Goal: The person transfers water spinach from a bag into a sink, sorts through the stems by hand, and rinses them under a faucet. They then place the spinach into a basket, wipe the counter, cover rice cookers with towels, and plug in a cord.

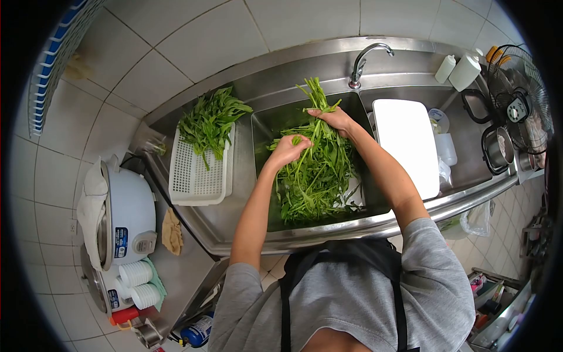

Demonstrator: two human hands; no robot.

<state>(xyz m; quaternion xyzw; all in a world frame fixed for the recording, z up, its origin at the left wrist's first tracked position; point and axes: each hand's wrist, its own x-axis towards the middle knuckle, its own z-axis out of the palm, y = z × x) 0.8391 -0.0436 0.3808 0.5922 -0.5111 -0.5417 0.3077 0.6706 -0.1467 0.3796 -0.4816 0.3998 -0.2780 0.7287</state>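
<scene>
A big heap of leafy greens [319, 182] with long stems fills much of the left sink basin [261, 132]. Above it, my right hand [334, 119] is closed round a bunch of the stems, whose ends stick up toward the tap. My left hand [287, 151] is just to the left and lower, its fingers pinched on a green stem over the heap. Left of the basin, a white perforated basket [196, 182] holds more leafy greens [214, 120] at its far end. Something white shows under the heap at the basin's right side.
A curved tap [366, 58] rises behind the basins. The white board [406, 149] lies over part of the right basin, beside plastic containers [446, 146]. White bottles [463, 71] and a wire-guarded fan [516, 100] stand at right; a large rice cooker [132, 211] is at left.
</scene>
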